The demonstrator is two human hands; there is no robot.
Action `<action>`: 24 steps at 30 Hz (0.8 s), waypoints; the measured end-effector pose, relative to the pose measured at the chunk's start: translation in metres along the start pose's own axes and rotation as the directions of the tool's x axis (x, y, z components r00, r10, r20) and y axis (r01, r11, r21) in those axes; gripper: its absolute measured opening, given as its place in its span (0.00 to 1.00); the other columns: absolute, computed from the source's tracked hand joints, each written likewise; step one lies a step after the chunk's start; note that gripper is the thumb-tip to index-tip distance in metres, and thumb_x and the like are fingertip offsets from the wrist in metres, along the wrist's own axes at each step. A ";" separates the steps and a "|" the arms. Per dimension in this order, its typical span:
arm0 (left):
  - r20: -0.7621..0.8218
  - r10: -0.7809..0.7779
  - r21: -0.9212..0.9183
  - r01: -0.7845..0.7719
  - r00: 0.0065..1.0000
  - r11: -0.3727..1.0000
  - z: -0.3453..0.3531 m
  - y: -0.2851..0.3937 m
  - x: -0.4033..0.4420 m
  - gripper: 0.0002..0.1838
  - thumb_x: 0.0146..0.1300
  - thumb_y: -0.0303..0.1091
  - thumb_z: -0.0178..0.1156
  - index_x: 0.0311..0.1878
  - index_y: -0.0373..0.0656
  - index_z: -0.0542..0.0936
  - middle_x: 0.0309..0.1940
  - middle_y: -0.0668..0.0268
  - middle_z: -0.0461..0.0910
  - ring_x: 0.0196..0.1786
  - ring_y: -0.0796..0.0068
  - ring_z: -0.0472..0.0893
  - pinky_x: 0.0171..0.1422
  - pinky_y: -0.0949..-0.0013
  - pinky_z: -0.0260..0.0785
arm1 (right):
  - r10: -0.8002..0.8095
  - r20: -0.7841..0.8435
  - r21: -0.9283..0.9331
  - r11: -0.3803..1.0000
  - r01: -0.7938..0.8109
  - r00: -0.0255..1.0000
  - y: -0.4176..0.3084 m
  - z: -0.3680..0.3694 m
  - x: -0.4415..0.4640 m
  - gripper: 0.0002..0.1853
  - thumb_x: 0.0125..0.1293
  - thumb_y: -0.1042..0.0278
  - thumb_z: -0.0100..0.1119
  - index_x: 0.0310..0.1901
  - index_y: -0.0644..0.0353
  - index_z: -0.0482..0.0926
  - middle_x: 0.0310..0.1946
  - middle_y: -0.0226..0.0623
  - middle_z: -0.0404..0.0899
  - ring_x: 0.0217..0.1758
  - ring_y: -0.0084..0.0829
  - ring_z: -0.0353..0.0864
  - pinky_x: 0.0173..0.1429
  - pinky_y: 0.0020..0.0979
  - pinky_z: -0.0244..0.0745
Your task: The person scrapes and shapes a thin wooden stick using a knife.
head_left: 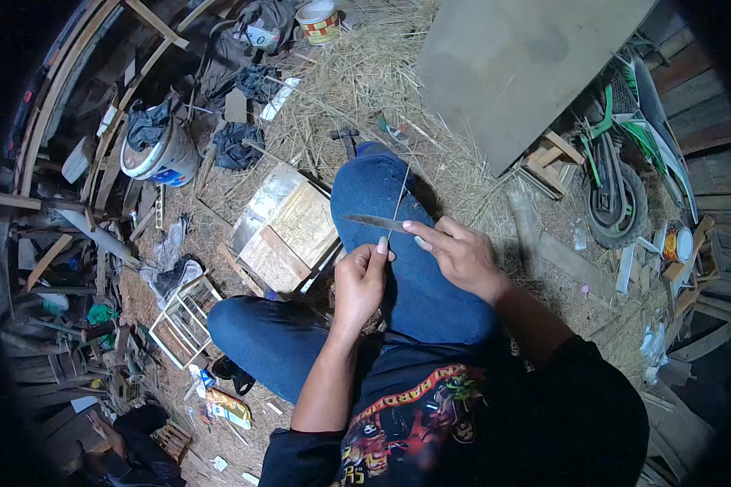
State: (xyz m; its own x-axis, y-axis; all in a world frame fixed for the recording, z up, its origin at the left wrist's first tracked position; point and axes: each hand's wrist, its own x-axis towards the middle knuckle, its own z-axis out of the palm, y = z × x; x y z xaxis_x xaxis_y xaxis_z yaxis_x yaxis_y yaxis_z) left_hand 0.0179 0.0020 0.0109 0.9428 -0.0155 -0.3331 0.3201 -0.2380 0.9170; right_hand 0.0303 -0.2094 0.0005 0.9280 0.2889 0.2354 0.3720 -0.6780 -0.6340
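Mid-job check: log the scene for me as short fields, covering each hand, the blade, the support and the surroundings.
Left hand: pinching a thin strip
Right hand: holding a knife
Blade: crosses the strip just beyond the left thumb; contact unclear
Support: work held over a jeans-clad leg
Upper left: white bucket
Upper right: large flat panel
Lower left: another person, partly visible

Straw-strewn floor [374,89] extends beyond my right hand [467,256]; plank wall [711,122] stands to that hand's right.
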 end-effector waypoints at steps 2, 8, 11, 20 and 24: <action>0.032 -0.047 -0.045 0.048 0.998 0.998 0.001 0.002 0.000 0.20 0.80 0.43 0.56 0.36 0.35 0.83 0.16 0.77 0.70 0.18 0.88 0.64 0.22 0.74 0.52 | 0.005 0.013 -0.013 1.000 -0.005 1.000 -0.004 -0.007 0.000 0.23 0.68 0.70 0.63 0.63 0.36 0.83 0.31 0.36 0.76 0.31 0.38 0.82 0.34 0.38 0.77; 0.049 0.001 0.035 -0.003 0.999 0.999 0.000 -0.006 0.007 0.22 0.80 0.45 0.55 0.36 0.36 0.84 0.13 0.77 0.68 0.14 0.88 0.62 0.19 0.75 0.49 | 0.011 0.001 0.024 1.000 -0.011 1.000 -0.006 -0.008 0.000 0.22 0.68 0.71 0.64 0.62 0.40 0.84 0.29 0.38 0.74 0.29 0.37 0.79 0.34 0.38 0.76; 0.116 -0.167 -0.099 0.179 0.979 0.979 -0.001 0.007 0.006 0.22 0.80 0.42 0.54 0.36 0.33 0.84 0.12 0.73 0.67 0.15 0.86 0.63 0.20 0.72 0.53 | 0.035 0.008 0.023 0.999 -0.035 0.999 -0.007 -0.005 0.000 0.21 0.68 0.70 0.63 0.61 0.37 0.84 0.29 0.37 0.75 0.29 0.38 0.80 0.34 0.39 0.76; 0.299 -0.270 -0.587 0.399 0.915 0.704 -0.001 0.013 0.005 0.18 0.81 0.45 0.50 0.35 0.45 0.74 0.09 0.75 0.61 0.06 0.82 0.54 0.12 0.74 0.55 | 0.009 0.012 0.096 0.995 -0.010 1.000 -0.005 -0.006 0.001 0.24 0.64 0.80 0.62 0.60 0.47 0.85 0.30 0.40 0.77 0.32 0.39 0.81 0.37 0.38 0.77; 0.300 -0.272 -0.649 0.404 0.915 0.644 0.000 0.011 0.002 0.18 0.82 0.45 0.49 0.35 0.45 0.74 0.09 0.76 0.61 0.06 0.82 0.54 0.12 0.74 0.54 | -0.007 -0.009 0.087 0.996 0.008 1.000 -0.007 -0.006 0.001 0.22 0.65 0.79 0.62 0.60 0.48 0.85 0.30 0.41 0.77 0.32 0.38 0.82 0.38 0.38 0.77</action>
State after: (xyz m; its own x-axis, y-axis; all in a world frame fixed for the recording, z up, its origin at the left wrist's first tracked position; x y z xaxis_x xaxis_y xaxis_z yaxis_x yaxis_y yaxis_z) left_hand 0.0231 -0.0006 0.0208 0.7472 -0.2406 -0.6195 0.6480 0.4710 0.5986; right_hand 0.0290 -0.2081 0.0092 0.9255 0.2877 0.2462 0.3756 -0.6140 -0.6942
